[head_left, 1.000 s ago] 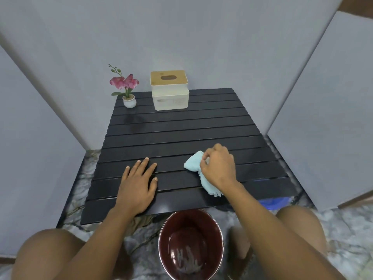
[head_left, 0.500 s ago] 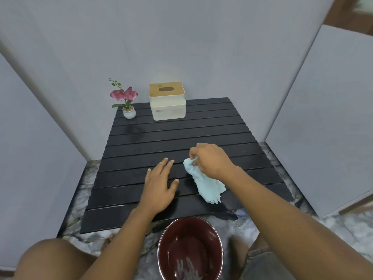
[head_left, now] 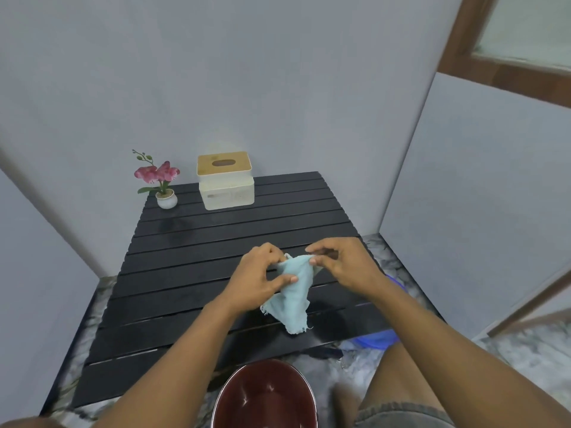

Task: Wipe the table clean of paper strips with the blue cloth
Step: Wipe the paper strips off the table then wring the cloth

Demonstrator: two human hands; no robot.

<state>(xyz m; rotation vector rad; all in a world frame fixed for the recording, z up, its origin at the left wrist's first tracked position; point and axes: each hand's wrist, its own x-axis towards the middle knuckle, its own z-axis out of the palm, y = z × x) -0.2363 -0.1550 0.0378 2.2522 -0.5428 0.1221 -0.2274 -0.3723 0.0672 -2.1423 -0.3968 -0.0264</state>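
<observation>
A two-handed grip is now held on the blue cloth [head_left: 292, 291], lifted off the desk [head_left: 191, 273]; the left hand [head_left: 261, 278] has joined the right hand [head_left: 341, 265], so wiping seems finished.

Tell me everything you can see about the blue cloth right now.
The blue cloth is a small, pale blue woven rag with frayed, threadbare lower edges. It is crumpled and held up above the black slatted table, its top edge pinched between the left hand and right hand, the rest hanging loosely down toward the near slats. No paper strips show on it.
</observation>
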